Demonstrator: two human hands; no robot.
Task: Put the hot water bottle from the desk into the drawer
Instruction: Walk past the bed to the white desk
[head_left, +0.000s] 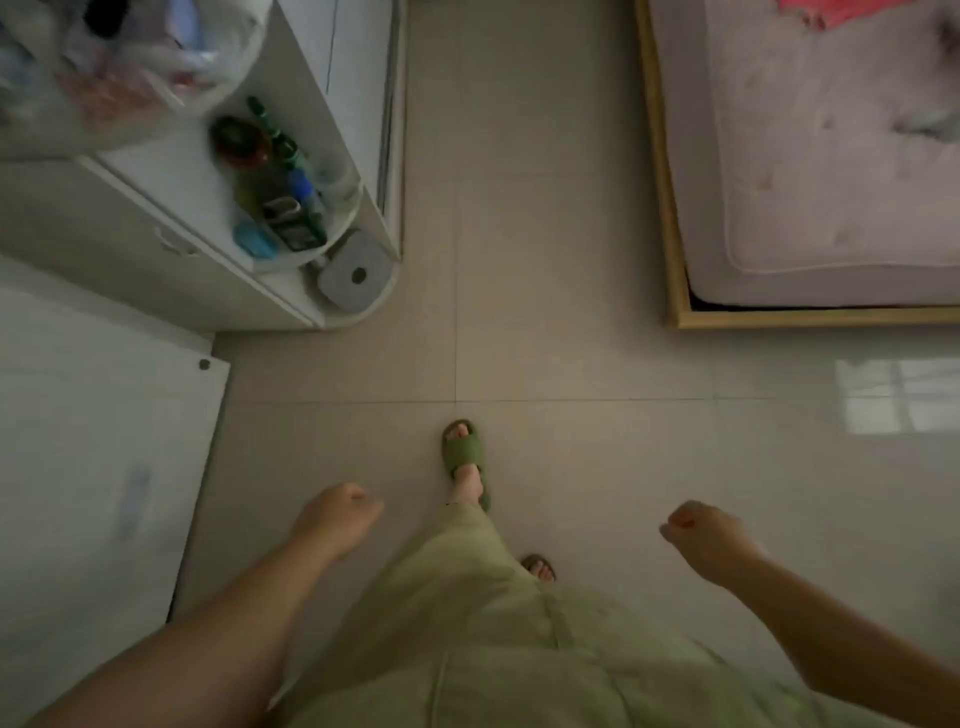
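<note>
Over bare floor, my left hand and right hand are loosely curled, holding nothing; bottle unseen, so I'd look toward the white desk on the left.

2 hands; 2 slippers; 1 bed.

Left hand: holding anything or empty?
Empty. The left hand is loosely curled over bare floor, nothing showing in its grip.
</note>
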